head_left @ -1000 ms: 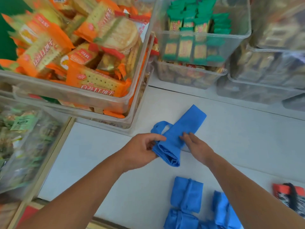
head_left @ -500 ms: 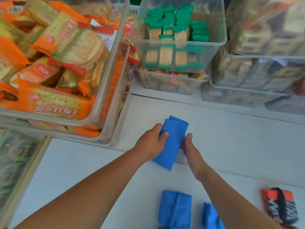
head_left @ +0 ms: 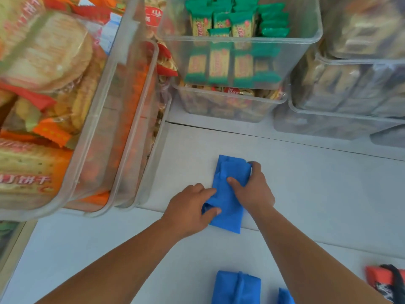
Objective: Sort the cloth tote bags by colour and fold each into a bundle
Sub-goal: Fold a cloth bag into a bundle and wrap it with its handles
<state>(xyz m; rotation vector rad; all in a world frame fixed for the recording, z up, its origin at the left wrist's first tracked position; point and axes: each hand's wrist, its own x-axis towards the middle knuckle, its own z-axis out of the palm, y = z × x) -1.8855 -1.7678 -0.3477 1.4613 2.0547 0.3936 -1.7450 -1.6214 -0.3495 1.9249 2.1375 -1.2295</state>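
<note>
From my remote seat I see the blue tote bag (head_left: pixel 226 200) lying on the pale grey tabletop (head_left: pixel 324 205), folded into a narrow strip that runs from near the middle of the table back toward the bins. Both hands are on it. The left hand (head_left: pixel 188 212) takes the bag's near left edge, with the thumb underneath and the fingers curled over the top, pinching a fold of cloth between them. The right hand (head_left: pixel 254 189) is on the far half: its thumb presses flat on the upper face of the strip while the other fingers wrap round the right edge (their tips are hidden behind the cloth, so I cannot tell how far they reach). Nearer me, at the bottom edge of the view, a folded blue bundle (head_left: pixel 235 288) rests on the table, with a sliver of a second blue bundle (head_left: pixel 285 296) just to its right, partly cut off by the right forearm. A red and black bundle (head_left: pixel 383 279) sits well apart at the lower right corner. Behind the work area stand clear plastic bins: the left bin (head_left: pixel 122 119) holds orange cracker packs, the middle bin (head_left: pixel 306 47) holds green-wrapped packs, and the right bins (head_left: pixel 361 84) are too blurred to read.
</note>
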